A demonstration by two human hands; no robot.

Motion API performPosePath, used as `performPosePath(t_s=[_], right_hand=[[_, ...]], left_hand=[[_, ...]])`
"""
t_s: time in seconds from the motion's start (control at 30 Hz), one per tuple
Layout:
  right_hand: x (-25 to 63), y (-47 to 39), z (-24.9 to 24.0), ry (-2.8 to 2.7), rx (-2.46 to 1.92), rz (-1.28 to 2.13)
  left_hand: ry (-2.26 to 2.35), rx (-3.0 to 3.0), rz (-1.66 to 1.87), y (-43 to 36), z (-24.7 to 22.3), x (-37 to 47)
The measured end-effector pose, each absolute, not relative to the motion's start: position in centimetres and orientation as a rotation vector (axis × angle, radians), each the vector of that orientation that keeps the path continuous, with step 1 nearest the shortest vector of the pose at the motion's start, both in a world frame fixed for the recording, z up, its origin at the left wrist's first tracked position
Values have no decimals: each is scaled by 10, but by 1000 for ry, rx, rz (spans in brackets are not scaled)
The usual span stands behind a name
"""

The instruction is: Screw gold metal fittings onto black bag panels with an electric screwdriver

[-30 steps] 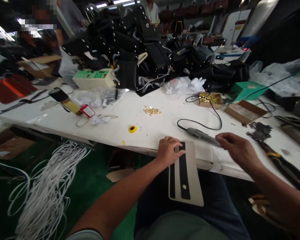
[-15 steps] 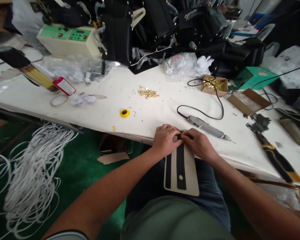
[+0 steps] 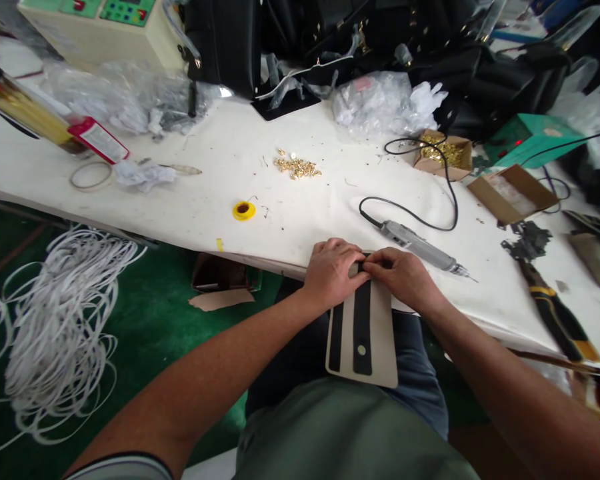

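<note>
A beige panel (image 3: 383, 347) with rounded corners slopes from the table edge onto my lap. Two black strips run along it; the wider black strap (image 3: 363, 327) has a pale round disc (image 3: 361, 350) near its lower end. My left hand (image 3: 330, 273) is closed over the panel's upper left part, its thumb reaching to the strap. Pinched at the strap's upper end are the thumb and forefinger of my right hand (image 3: 403, 277). Anything small between the fingertips is hidden. To the right of my hands lies a grey electric screwdriver (image 3: 420, 248), its bit pointing right.
Small gold-coloured metal fittings (image 3: 300, 167) lie loose mid-table, with more in a cardboard box (image 3: 445, 155). A yellow tape roll (image 3: 244, 211) is nearer the front edge. Black-and-yellow pliers (image 3: 555, 313) lie at right. Black bags (image 3: 225, 47) crowd the back. White cord (image 3: 65, 320) is heaped at left.
The view has shifted forward and down a little, so the table things appear larger. Both hands stay at the panel's upper end, the right fingertips still pinched at the strap.
</note>
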State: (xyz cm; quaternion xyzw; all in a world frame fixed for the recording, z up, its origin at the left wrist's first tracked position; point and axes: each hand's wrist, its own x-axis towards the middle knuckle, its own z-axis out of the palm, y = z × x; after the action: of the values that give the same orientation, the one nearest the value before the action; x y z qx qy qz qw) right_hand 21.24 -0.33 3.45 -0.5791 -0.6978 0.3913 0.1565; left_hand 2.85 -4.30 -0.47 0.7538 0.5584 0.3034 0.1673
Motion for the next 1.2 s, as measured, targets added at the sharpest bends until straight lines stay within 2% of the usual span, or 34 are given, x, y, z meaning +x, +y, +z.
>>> performPosePath(t_s=[0.63, 0.87, 1.07, 1.2], right_hand=[[212, 11, 45, -2059, -1760, 1269], [218, 25, 39, -1904, -1701, 1601], [219, 13, 45, -2048, -1680, 1384], [221, 9, 46, -2070, -1663, 1370]], left_hand=[[1560, 2111, 845, -43, -2, 28], [1565, 2091, 827, -43, -3, 28], [1564, 2113, 816, -43, -2, 28], [1571, 2120, 812, -42, -2, 28]])
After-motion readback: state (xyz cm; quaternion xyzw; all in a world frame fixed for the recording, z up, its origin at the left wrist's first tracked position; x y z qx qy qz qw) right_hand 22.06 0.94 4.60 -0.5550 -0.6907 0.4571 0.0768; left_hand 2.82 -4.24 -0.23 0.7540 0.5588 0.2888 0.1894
